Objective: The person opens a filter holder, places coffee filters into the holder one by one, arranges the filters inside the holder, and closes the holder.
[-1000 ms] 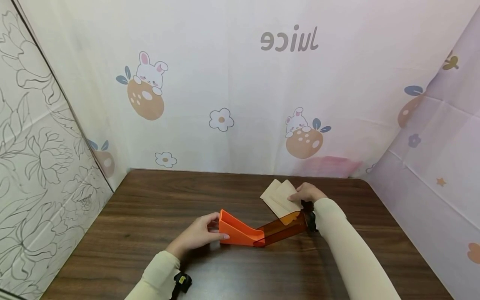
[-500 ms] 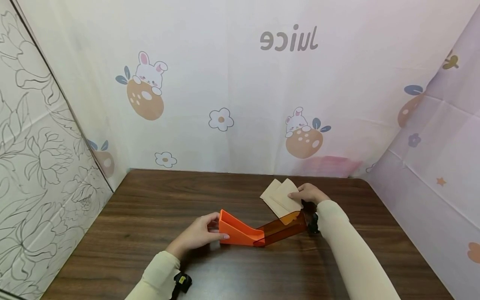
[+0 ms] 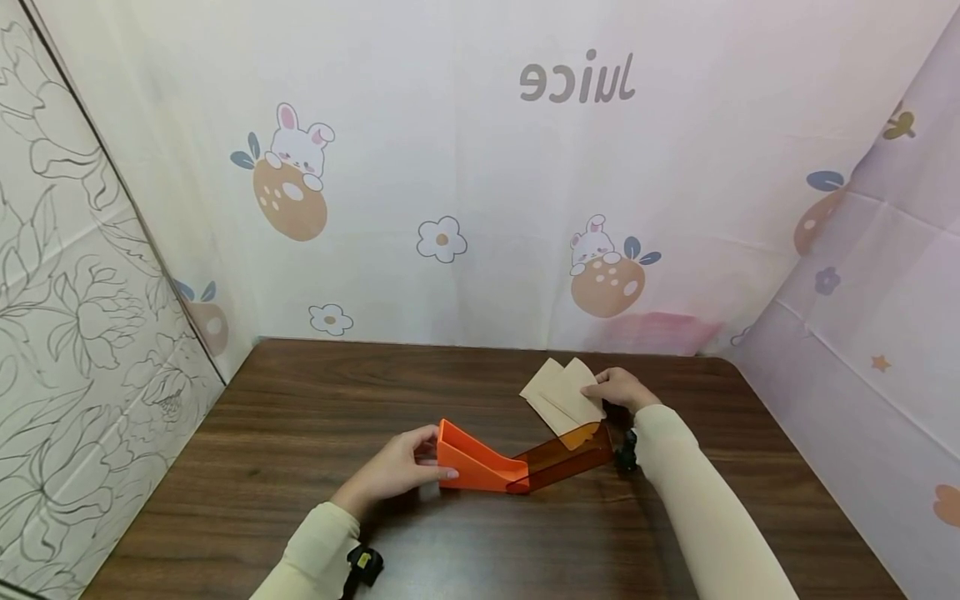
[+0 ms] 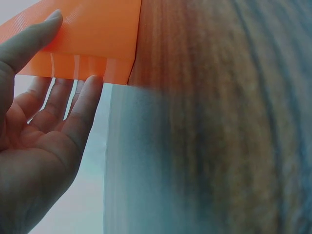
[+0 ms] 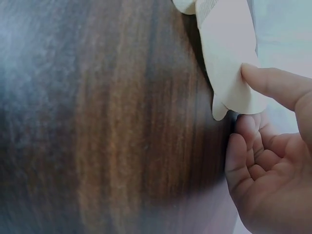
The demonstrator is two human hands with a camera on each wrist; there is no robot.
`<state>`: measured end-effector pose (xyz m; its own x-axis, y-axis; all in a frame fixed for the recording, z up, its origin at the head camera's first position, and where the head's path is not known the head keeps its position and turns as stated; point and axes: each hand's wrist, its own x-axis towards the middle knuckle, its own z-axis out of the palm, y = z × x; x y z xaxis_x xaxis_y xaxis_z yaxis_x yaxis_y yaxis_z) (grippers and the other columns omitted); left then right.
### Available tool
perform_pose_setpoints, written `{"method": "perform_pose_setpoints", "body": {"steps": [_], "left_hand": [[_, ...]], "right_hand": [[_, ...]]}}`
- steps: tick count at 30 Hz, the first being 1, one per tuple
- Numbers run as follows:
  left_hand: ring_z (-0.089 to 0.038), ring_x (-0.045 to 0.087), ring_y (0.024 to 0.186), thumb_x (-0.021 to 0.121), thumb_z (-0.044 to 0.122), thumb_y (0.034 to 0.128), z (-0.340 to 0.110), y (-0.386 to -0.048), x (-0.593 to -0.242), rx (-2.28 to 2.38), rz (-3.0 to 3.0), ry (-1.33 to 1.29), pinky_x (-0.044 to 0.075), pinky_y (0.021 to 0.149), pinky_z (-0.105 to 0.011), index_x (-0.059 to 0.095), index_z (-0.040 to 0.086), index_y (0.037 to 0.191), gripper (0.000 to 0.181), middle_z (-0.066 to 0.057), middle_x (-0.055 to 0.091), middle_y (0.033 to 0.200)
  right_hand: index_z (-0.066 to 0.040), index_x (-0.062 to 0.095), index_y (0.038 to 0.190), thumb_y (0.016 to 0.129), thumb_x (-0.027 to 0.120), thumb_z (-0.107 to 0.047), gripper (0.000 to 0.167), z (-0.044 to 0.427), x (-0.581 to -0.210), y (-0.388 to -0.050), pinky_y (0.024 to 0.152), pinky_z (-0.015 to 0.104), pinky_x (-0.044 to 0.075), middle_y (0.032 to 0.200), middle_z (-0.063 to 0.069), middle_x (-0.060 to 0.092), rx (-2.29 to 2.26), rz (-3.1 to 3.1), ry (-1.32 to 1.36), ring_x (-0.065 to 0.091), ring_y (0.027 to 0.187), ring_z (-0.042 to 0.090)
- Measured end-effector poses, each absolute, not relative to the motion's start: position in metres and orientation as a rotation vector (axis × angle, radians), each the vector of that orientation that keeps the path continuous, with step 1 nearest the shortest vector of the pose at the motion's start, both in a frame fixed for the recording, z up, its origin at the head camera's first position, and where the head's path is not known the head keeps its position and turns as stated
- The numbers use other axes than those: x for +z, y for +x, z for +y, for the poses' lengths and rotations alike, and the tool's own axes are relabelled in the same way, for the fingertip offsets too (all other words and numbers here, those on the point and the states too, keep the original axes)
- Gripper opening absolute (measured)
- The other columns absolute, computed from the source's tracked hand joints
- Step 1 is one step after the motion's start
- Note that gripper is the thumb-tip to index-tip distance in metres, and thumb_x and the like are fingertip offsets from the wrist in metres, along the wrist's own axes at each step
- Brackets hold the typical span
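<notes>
An orange plastic holder [image 3: 480, 462] with a see-through brown lid [image 3: 566, 458] swung out to the right rests on the table. My left hand [image 3: 393, 468] grips the holder's tall left end. In the left wrist view the thumb [image 4: 36, 39] lies on its face, with fingertips against the underside. Behind the lid lie several overlapping flat beige papers [image 3: 562, 396], which look like coffee filters with a crimped seam. My right hand [image 3: 622, 389] pinches the right edge of the top coffee filter [image 5: 231, 58], thumb above and fingers at its rim.
The dark wood-grain table [image 3: 322, 400] meets a printed curtain [image 3: 450, 167] along its back edge. A floral panel [image 3: 90, 250] stands at the left. Black wrist cameras sit on both sleeves.
The right hand has shifted very slightly, its thumb moving a little rightward toward the coffee filter's edge. The left hand and orange holder have stayed put.
</notes>
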<state>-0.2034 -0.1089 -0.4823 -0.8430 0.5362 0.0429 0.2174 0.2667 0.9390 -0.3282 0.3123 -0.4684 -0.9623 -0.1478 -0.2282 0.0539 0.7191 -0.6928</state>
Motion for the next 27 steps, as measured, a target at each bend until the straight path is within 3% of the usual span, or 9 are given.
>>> {"method": "perform_pose_setpoints", "body": {"steps": [5, 11, 15, 21, 27], "left_hand": [[-0.018, 0.064, 0.104, 0.082, 0.023, 0.0864, -0.1088, -0.2042, -0.4829, 1.603, 2.258, 0.694, 0.054, 0.088, -0.027, 0.063, 0.014, 0.120, 0.040, 0.002, 0.069, 0.111], [-0.017, 0.065, 0.104, 0.082, 0.021, 0.0859, -0.1091, -0.2051, -0.4840, 1.604, 2.257, 0.709, 0.054, 0.088, -0.028, 0.064, 0.014, 0.118, 0.038, 0.002, 0.069, 0.110], [-0.018, 0.065, 0.103, 0.082, 0.021, 0.0865, -0.1096, -0.2043, -0.4835, 1.606, 2.261, 0.725, 0.054, 0.088, -0.029, 0.063, 0.012, 0.118, 0.038, 0.001, 0.069, 0.109], [-0.019, 0.064, 0.104, 0.081, 0.020, 0.0873, -0.1097, -0.2038, -0.4833, 1.617, 2.254, 0.727, 0.054, 0.089, -0.029, 0.063, 0.010, 0.119, 0.037, -0.001, 0.069, 0.110], [-0.019, 0.064, 0.103, 0.081, 0.021, 0.0869, -0.1094, -0.2046, -0.4841, 1.611, 2.253, 0.712, 0.054, 0.089, -0.028, 0.063, 0.012, 0.119, 0.038, 0.001, 0.069, 0.109]], "right_hand": [[0.011, 0.059, 0.110, 0.101, 0.060, -0.018, 0.031, 0.3125, -0.4692, -0.3266, 0.083, 0.046, 0.049, 0.115, 0.026, 0.058, -1.101, 2.670, -0.046, 0.056, 0.098, 0.034], [0.013, 0.055, 0.121, 0.100, 0.059, -0.026, 0.045, 0.3164, -0.4706, -0.3252, 0.096, 0.057, 0.045, 0.129, 0.032, 0.052, -1.127, 2.665, -0.042, 0.052, 0.116, 0.044], [0.013, 0.056, 0.121, 0.099, 0.060, -0.033, 0.052, 0.3178, -0.4711, -0.3239, 0.090, 0.054, 0.049, 0.124, 0.032, 0.054, -1.121, 2.691, -0.097, 0.055, 0.107, 0.041], [0.011, 0.056, 0.119, 0.102, 0.056, -0.022, 0.038, 0.3149, -0.4739, -0.3225, 0.081, 0.044, 0.047, 0.117, 0.026, 0.057, -1.140, 2.703, -0.044, 0.054, 0.092, 0.031], [0.011, 0.058, 0.117, 0.104, 0.052, -0.020, 0.034, 0.3162, -0.4736, -0.3208, 0.081, 0.045, 0.048, 0.114, 0.025, 0.058, -1.161, 2.686, -0.066, 0.055, 0.094, 0.032]]}}
